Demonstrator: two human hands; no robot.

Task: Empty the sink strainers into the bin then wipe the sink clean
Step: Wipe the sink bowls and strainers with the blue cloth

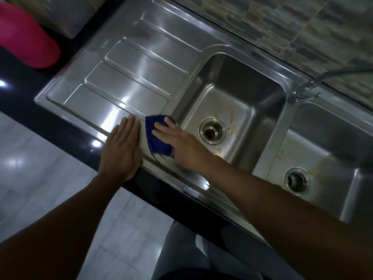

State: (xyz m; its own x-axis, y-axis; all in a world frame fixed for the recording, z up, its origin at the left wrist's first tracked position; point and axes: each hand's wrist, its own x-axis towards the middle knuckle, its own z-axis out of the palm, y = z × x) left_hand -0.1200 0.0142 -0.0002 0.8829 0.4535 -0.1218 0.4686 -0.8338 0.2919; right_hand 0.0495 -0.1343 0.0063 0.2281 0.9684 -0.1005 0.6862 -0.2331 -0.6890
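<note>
We see only part of the blue cloth (156, 138), because the right hand (177, 143) covers the rest. The right basin (331, 150) is cut by the picture's right edge. The pink object (26, 39) at the counter's far left corner is cut by the left edge and blurred.

Both forearms bare, no sleeves/watch; grey trousers (181, 249) at btm.

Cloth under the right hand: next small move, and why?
Probably slide the cloth right, over the rim into the near basin. The right hand presses it flat on the drainboard, which looks clean, while yellowish residue sits around that basin's drain. The left hand rests flat beside it.
</note>
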